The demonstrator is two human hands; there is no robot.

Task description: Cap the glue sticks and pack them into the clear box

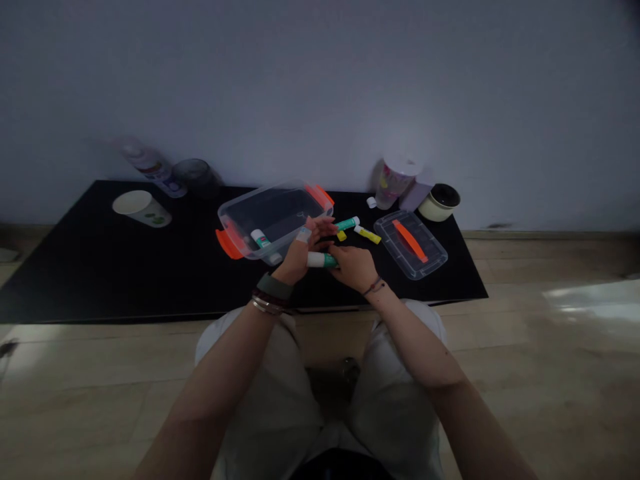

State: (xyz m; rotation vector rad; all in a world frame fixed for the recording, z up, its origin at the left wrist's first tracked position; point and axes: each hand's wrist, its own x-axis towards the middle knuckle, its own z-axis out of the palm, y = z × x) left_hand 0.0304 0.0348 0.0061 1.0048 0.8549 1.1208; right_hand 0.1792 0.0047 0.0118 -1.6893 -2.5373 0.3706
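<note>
My right hand [354, 267] is closed around a green and white glue stick [320, 260] lying crosswise near the front of the black table [100, 267]. My left hand [303, 250] rises above that stick beside the clear plastic box [273, 217] with orange clips; its fingers are curled and touch the stick's white end. Inside the box lies another green and white stick [260, 238]. Past my fingers a green stick [347, 223], a yellow stick [367, 234] and a small yellow cap [341, 235] lie on the table.
The box's clear lid [411, 244] with an orange handle lies at the right. A paper cup [141, 207], a bottle [150, 165] and a dark jar [197, 173] stand at the back left. A lidded tumbler [395, 179] and a bowl [440, 201] stand at the back right.
</note>
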